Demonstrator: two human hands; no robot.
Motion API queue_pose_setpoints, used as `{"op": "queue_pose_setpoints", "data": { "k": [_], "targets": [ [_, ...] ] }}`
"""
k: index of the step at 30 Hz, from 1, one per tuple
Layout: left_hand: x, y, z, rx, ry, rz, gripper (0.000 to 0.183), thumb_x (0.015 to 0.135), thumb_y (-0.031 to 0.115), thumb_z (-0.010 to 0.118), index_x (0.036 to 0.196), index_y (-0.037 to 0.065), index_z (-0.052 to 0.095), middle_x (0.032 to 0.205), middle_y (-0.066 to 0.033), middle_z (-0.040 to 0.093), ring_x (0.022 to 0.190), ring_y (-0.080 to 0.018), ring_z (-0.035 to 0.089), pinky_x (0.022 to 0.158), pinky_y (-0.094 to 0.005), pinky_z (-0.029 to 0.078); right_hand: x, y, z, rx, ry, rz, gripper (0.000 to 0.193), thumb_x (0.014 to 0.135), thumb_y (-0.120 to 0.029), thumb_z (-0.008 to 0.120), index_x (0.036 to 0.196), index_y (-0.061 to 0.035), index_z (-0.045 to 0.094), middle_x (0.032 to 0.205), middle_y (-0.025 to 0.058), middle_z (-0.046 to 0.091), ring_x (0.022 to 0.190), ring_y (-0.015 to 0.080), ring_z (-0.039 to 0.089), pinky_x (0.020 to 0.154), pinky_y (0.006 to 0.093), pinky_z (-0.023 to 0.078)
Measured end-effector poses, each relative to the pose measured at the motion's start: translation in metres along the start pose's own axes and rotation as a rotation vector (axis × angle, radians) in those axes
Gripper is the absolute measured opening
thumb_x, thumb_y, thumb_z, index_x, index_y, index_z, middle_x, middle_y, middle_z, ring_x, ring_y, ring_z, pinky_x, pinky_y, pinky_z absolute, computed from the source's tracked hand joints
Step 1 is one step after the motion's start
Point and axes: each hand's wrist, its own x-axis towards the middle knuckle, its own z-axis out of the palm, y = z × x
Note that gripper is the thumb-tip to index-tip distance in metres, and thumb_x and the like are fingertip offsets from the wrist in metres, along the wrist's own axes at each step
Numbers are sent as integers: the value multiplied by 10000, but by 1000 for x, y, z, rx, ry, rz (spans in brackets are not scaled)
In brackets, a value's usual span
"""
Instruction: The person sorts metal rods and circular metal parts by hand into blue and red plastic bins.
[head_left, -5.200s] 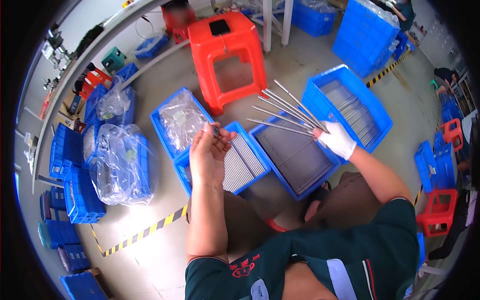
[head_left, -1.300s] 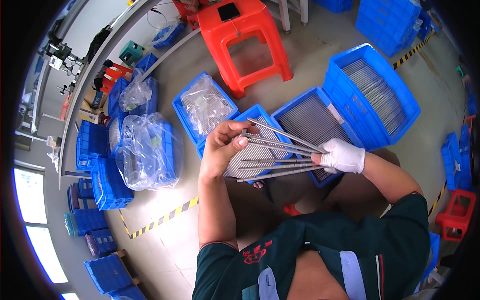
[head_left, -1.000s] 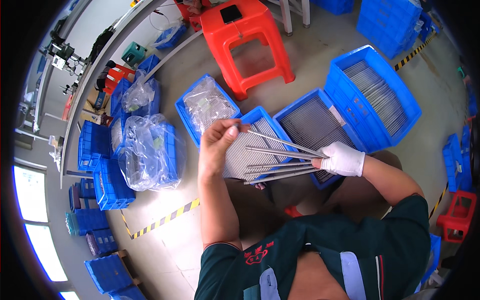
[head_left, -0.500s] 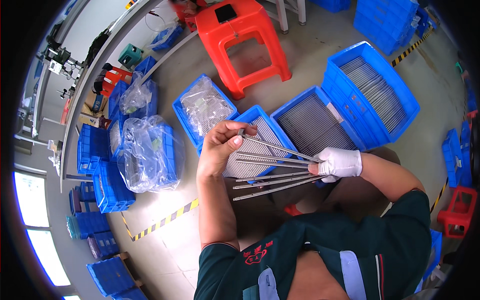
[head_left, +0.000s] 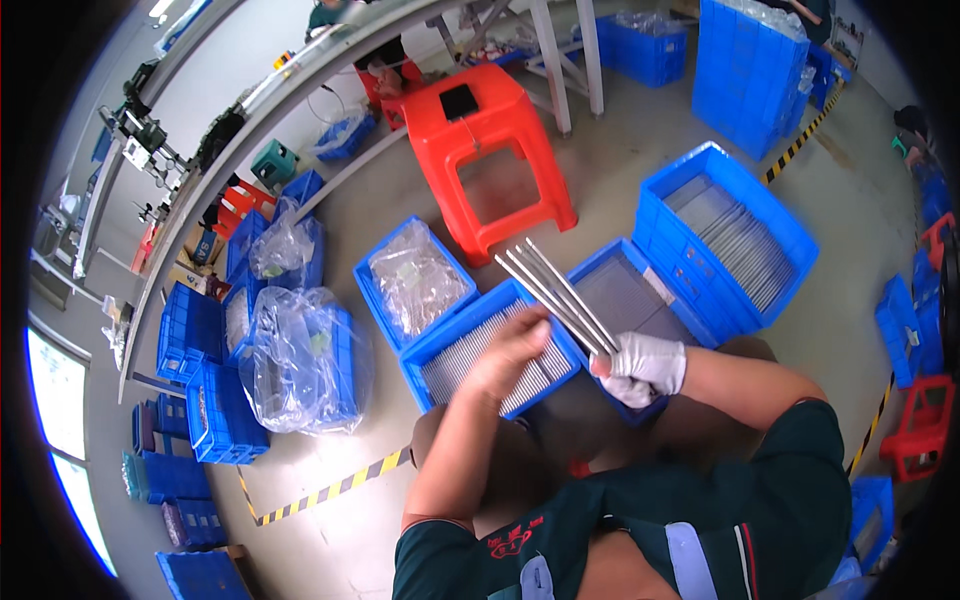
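Observation:
My right hand [head_left: 645, 368], in a white glove, is closed round one end of several thin metal rods [head_left: 558, 298]. The rods slant up and to the left in a narrow bundle, their far ends slightly fanned. My bare left hand [head_left: 508, 355] is left of the rods, over a blue crate [head_left: 408, 368] lined with rows of similar rods. Its fingers are blurred and partly turned from view, so whether they hold anything does not show. Just beyond my right hand is a second blue crate [head_left: 700, 333], filled with fine grey rods.
At far right, a raised blue crate [head_left: 655, 235] holds more rods. A blue crate with clear plastic [head_left: 415, 280] adjoins at left. Ahead is a red stool [head_left: 470, 125] carrying a dark flat device. Bagged crates [head_left: 305, 370] line the left side under a long bench [head_left: 235, 125].
The rods have swung from pointing left to pointing up-left and drawn closer together. My left hand has come away from the rod ends and dropped over the crate. The view has shifted.

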Motion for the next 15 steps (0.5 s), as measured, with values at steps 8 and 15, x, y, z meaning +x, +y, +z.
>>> {"op": "queue_pose_setpoints", "data": {
  "k": [8, 15],
  "targets": [
    [16, -28, 32, 233, -6, 382, 167, 853, 208, 634, 840, 56, 566, 777, -62, 565, 754, -205, 591, 607, -322, 475, 24, -2, -11, -1603, 358, -370, 321, 869, -334, 577, 966, -28, 586, 849, 130, 640, 803, 187, 636, 666, 324, 501],
    [9, -6, 26, 1583, 334, 928, 75, 710, 208, 633, 740, 140, 618, 834, -74, 511, 764, -241, 525, 636, -350, 435, 14, 21, -26, 197, -425, 73, 523, 929, -488, 367, 1044, -4, 528, 1029, 248, 600, 818, 302, 647, 681, 397, 543]
  ]
}}
